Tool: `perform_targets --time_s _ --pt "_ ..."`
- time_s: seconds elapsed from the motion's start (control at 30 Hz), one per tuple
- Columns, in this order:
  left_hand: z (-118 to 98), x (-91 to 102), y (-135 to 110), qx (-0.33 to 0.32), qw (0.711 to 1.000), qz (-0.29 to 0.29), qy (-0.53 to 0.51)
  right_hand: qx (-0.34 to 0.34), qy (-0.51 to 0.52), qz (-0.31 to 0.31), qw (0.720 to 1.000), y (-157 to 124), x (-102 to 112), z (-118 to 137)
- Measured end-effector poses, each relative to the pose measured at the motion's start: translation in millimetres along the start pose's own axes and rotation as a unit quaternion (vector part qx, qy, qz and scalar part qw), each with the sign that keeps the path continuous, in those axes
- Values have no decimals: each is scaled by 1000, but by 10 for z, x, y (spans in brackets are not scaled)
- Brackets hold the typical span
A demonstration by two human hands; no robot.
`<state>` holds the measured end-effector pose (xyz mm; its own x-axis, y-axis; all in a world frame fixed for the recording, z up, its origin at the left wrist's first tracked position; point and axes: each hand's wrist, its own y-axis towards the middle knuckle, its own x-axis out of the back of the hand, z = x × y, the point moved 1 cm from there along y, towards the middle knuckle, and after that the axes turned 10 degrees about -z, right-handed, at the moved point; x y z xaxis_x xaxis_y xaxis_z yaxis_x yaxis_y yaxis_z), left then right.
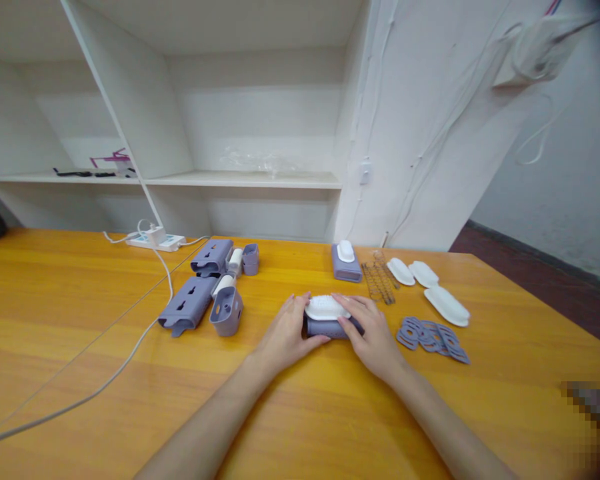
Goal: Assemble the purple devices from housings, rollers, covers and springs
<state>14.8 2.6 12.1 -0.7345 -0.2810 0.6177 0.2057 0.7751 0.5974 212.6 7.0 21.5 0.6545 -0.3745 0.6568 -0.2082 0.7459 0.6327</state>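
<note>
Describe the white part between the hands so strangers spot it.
On the table, find the left hand and right hand. Between them, the white part lies atop a purple body. Unlike the white pieces farther right, both hands touch it and its top looks bumpy.

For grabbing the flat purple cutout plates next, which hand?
Right, probably. The right hand is nearer the flat purple cutout plates, which lie on its side; the left hand is across the white-topped purple housing. Both hands hold that housing, so the right would need to let go first.
</note>
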Motion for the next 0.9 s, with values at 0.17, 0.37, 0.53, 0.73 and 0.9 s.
perform_targets --time_s 0.17,0.37,0.53,0.73,0.9 --pt "41 -9 17 -39 998 -17 45 0 -4 -17 1000 -19 -10 -15" --pt "26 -2 18 -37 998 -13 53 1 12 -42 999 -33 -26 -4" --pt "-17 20 31 -14 996 -25 87 -107 74 -129 983 -52 -72 -128" --pt "2 24 27 3 985 -39 171 -178 104 -95 974 -40 -93 -239" --pt "15 68 24 21 987 -31 154 -89 75 -26 993 -58 -48 -76"
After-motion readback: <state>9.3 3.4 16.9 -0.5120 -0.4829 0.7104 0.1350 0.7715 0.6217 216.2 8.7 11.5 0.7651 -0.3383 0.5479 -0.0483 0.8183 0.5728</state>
